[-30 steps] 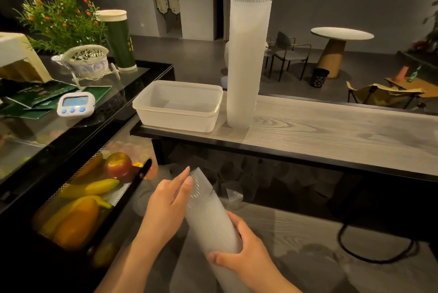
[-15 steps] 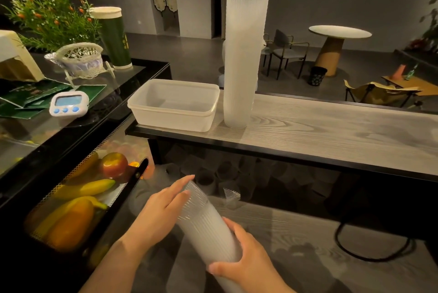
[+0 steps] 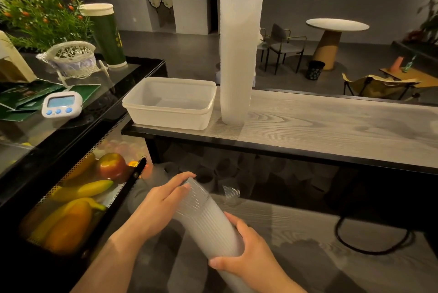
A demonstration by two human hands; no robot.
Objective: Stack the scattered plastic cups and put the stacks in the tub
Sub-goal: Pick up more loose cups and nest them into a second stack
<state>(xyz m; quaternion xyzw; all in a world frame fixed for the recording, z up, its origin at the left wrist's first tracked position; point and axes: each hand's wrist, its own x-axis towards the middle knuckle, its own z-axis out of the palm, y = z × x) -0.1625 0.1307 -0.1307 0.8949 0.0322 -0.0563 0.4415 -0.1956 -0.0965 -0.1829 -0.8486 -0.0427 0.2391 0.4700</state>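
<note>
My right hand (image 3: 248, 259) wraps the cup stack (image 3: 208, 219) low to steady it; my left hand (image 3: 161, 205), fingers straight, presses its rim so cups nest tight.

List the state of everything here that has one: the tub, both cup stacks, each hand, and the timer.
tub: upright on the wooden counter, nothing in it.
tall cup stack: standing upright beside the tub, outside it.
held cup stack: tilted, in both hands below the counter.
left hand: fingers resting on the held stack's upper end.
right hand: gripping the held stack lower down.
timer: display lit, digits unreadable.
</note>
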